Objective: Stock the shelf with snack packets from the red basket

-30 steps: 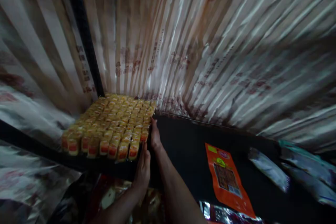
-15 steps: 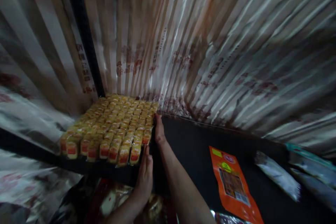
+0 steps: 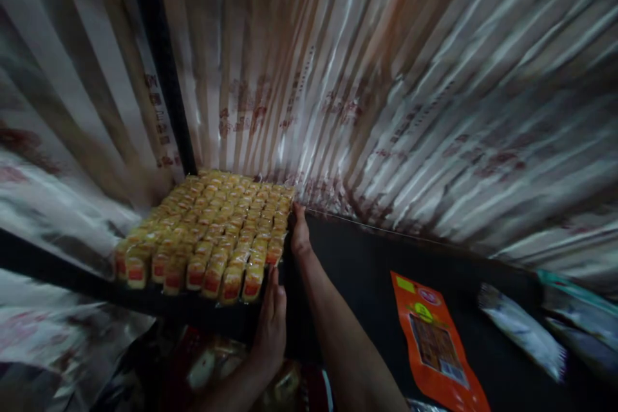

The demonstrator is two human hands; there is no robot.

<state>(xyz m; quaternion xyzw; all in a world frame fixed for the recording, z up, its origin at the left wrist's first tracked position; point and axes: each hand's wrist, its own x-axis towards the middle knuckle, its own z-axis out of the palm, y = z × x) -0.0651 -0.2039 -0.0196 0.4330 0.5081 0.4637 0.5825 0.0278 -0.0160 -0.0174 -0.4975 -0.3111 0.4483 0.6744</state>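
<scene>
Rows of small, clear-wrapped yellow cakes (image 3: pixel 212 225) with red labels stand packed together on the dark shelf (image 3: pixel 338 257), in its left corner. My right hand (image 3: pixel 300 230) lies along the right side of the block, toward the back, its fingers stretched and partly hidden behind the cakes. Lower down, my left hand (image 3: pixel 273 318) is held flat with fingers extended, its tips at the front right corner of the block. Neither hand is wrapped round anything.
To the right lie an orange packet (image 3: pixel 434 341) with a window, a white packet (image 3: pixel 524 331) and a teal-edged packet (image 3: pixel 579 302). Pleated printed sheeting (image 3: pixel 386 90) hangs behind, with a dark post (image 3: pixel 167 64) at left. More packages (image 3: pixel 207 367) show below the shelf.
The whole view has shifted slightly, so everything sits a little to the right. Both hands keep the same place against the cakes, which look unchanged.
</scene>
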